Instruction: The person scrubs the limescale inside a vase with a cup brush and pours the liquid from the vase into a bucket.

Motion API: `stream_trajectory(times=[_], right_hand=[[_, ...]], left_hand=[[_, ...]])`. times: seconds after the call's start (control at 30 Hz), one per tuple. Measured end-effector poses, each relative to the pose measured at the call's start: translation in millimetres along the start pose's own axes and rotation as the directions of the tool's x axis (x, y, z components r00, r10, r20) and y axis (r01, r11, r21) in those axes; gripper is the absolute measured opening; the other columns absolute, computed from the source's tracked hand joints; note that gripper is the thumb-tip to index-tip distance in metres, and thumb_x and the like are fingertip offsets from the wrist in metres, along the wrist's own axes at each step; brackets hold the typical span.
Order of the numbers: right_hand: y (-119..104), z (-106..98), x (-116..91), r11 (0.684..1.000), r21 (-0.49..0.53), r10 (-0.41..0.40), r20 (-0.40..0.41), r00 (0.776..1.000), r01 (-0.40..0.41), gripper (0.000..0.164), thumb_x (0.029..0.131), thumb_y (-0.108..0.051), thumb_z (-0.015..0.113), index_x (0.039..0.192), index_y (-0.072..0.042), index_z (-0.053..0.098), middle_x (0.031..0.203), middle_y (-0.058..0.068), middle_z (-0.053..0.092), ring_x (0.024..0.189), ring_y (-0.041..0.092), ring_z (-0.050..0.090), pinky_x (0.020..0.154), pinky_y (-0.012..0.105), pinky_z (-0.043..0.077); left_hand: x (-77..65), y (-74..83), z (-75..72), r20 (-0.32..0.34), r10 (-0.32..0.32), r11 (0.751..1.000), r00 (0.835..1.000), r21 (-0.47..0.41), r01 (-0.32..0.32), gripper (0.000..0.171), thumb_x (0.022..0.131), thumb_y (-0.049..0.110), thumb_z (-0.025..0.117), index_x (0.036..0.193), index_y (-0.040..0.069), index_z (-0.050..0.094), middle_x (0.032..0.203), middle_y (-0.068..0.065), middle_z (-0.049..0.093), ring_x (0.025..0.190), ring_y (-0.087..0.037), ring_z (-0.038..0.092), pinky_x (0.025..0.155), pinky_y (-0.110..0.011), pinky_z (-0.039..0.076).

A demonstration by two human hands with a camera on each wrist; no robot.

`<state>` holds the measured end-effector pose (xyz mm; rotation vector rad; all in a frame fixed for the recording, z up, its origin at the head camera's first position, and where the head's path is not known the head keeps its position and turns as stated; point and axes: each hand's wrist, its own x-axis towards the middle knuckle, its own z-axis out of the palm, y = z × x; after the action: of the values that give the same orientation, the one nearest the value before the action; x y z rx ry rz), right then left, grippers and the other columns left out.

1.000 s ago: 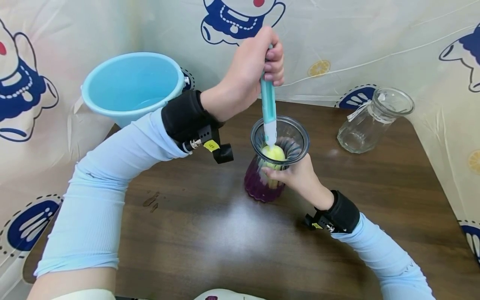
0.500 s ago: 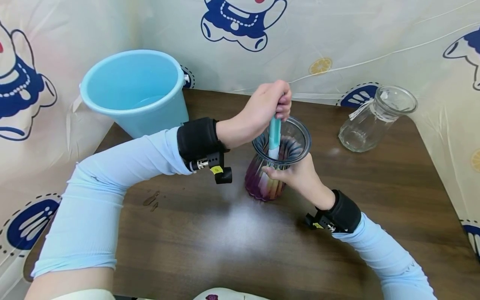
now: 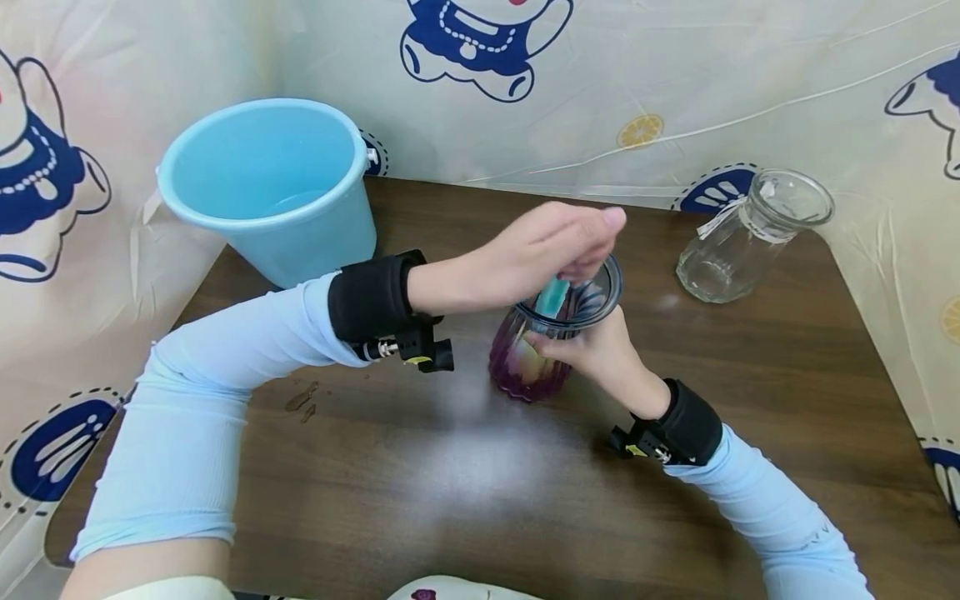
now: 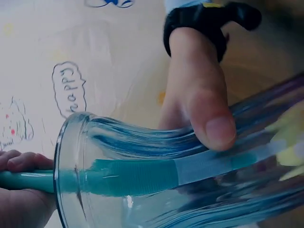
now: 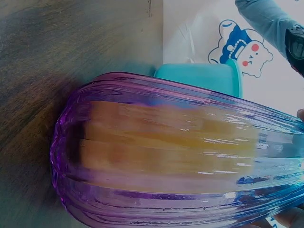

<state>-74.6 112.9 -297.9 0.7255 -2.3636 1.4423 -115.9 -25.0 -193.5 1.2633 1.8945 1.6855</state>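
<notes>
My left hand (image 3: pixel 551 246) holds a teal-handled bottle brush (image 3: pixel 552 297) from above, close over the mouth of a ribbed glass vase (image 3: pixel 525 385) tinted purple below and blue above. Most of the brush is down inside the vase. Its pale yellow sponge head (image 5: pixel 175 142) shows through the glass in the right wrist view, reaching close to the bottom. My right hand (image 3: pixel 596 350) grips the vase around its narrow neck, with the thumb across the near side. In the left wrist view the brush handle (image 4: pixel 133 176) lies behind the clear wall.
A light blue bucket (image 3: pixel 330 229) stands at the back left. A clear glass bottle (image 3: pixel 723 262) with a ribbon at its neck is at the back right. Small water spots (image 3: pixel 302 397) mark the brown table (image 3: pixel 420 500). A patterned curtain hangs behind.
My left hand has come down to the vase mouth, pushing the brush deeper inside, and its wrist has turned. The right hand keeps its hold on the vase in the same place.
</notes>
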Motion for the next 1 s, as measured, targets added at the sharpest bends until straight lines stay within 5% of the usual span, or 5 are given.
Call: stream_trajectory(times=[0.2, 0.47, 0.57, 0.8, 1.0], right_hand=[[-11, -2, 1, 0.998, 0.030, 0.061, 0.031, 0.998, -0.062, 0.049, 0.059, 0.006, 0.077, 0.099, 0.007, 0.048, 0.086, 0.016, 0.059, 0.076, 0.016, 0.054, 0.072, 0.022, 0.044], [23, 3, -2, 0.998, -0.024, -0.051, 0.009, 0.999, 0.051, 0.049, 0.058, -0.001, 0.080, 0.097, 0.001, 0.051, 0.084, 0.007, 0.059, 0.077, 0.012, 0.052, 0.075, 0.023, 0.042], [11, 0, 2, 0.997, -0.010, -0.078, 0.025, 0.997, 0.078, 0.034, 0.059, 0.004, 0.074, 0.084, 0.001, 0.051, 0.072, 0.007, 0.054, 0.068, 0.013, 0.047, 0.068, 0.023, 0.039], [-10, -2, 4, 0.995, -0.064, -0.075, 0.021, 0.997, 0.076, 0.030, 0.057, 0.007, 0.071, 0.079, 0.004, 0.051, 0.070, 0.010, 0.054, 0.066, 0.017, 0.047, 0.067, 0.024, 0.038], [18, 3, -1, 0.995, -0.085, -0.062, -0.007, 0.998, 0.061, 0.045, 0.055, 0.002, 0.078, 0.091, 0.005, 0.053, 0.078, 0.012, 0.059, 0.073, 0.019, 0.052, 0.071, 0.025, 0.040]], left_hand=[[0.5, 6.6, 5.5, 0.126, 0.069, 0.984, 0.990, 0.156, -0.088, 0.033, 0.097, 0.005, 0.030, 0.066, 0.008, 0.039, 0.061, -0.002, 0.030, 0.058, -0.013, 0.033, 0.062, -0.021, 0.028], [5.7, 21.6, 10.2, 0.245, 0.203, 0.943, 0.948, 0.211, -0.256, 0.032, 0.097, 0.005, 0.031, 0.066, 0.009, 0.041, 0.062, 0.000, 0.031, 0.058, -0.009, 0.034, 0.059, -0.021, 0.028], [7.1, 20.6, 13.9, 0.280, 0.234, 0.928, 0.931, 0.220, -0.300, 0.031, 0.096, 0.005, 0.032, 0.067, 0.009, 0.041, 0.061, 0.001, 0.029, 0.057, -0.008, 0.032, 0.058, -0.022, 0.027], [4.6, 10.7, 14.0, 0.310, 0.117, 0.935, 0.944, 0.286, -0.210, 0.030, 0.097, 0.006, 0.032, 0.068, 0.010, 0.040, 0.064, 0.002, 0.026, 0.058, -0.008, 0.029, 0.060, -0.021, 0.027], [1.9, 3.0, 13.1, 0.292, 0.029, 0.942, 0.956, 0.312, -0.124, 0.034, 0.097, 0.005, 0.032, 0.064, 0.011, 0.038, 0.063, 0.002, 0.027, 0.059, -0.009, 0.030, 0.061, -0.021, 0.027]])
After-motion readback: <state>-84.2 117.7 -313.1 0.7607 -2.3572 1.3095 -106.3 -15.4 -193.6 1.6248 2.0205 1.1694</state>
